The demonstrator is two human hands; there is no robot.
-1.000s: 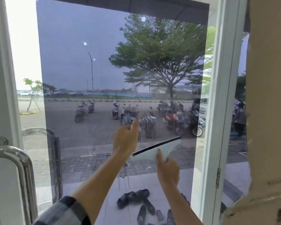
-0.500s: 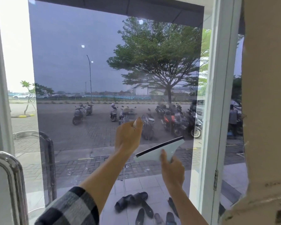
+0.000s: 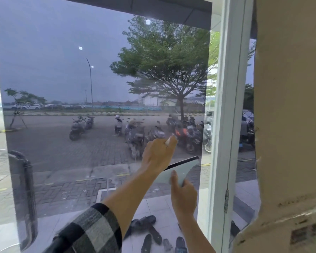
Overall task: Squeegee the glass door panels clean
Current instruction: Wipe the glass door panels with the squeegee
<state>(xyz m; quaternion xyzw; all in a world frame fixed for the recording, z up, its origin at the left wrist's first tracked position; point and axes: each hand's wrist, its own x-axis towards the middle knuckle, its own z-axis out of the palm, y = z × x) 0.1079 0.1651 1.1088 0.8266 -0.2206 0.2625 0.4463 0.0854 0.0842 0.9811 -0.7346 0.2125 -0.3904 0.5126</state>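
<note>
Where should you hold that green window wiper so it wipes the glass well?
Hold the squeegee by its pale green body, from below, as the right hand does. The black blade runs along its top edge against the glass door, so it must stay uncovered.

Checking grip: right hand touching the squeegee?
Touching. Head view shows the right hand with its thumb pressed flat on the squeegee body.

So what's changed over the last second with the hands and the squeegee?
Little: the squeegee, the left hand and the right hand edged right toward the door frame. Grip, blade tilt and glass contact unchanged.
</note>
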